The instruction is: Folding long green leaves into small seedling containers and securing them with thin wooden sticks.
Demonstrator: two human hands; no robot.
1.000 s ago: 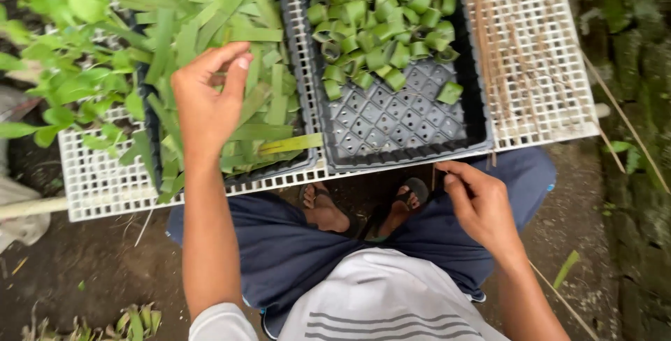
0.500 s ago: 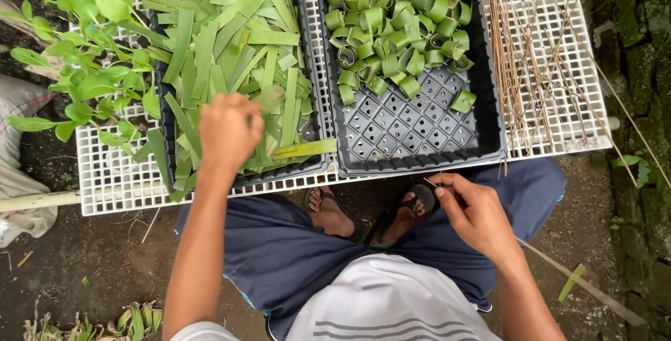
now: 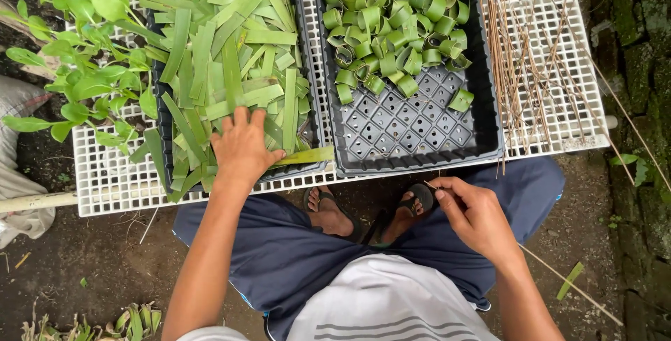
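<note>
Flat green leaf strips (image 3: 231, 68) heaped in left tray; thin stick (image 3: 435, 188) pinched, near-level.

White slatted bench (image 3: 112, 187), dark dirt floor (image 3: 84, 257), mossy stone wall (image 3: 639, 68) at rt, daylight.

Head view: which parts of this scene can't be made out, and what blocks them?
- Leaf strips under the left hand: the palm hides whether any strip is in its grip.
- Thin stick in the right hand: too thin to trace, and the fingers hide how far it runs.
- Left tray: its floor is buried under strips.
- Right tray and rolled leaf rings: cut off by the top edge.
</note>
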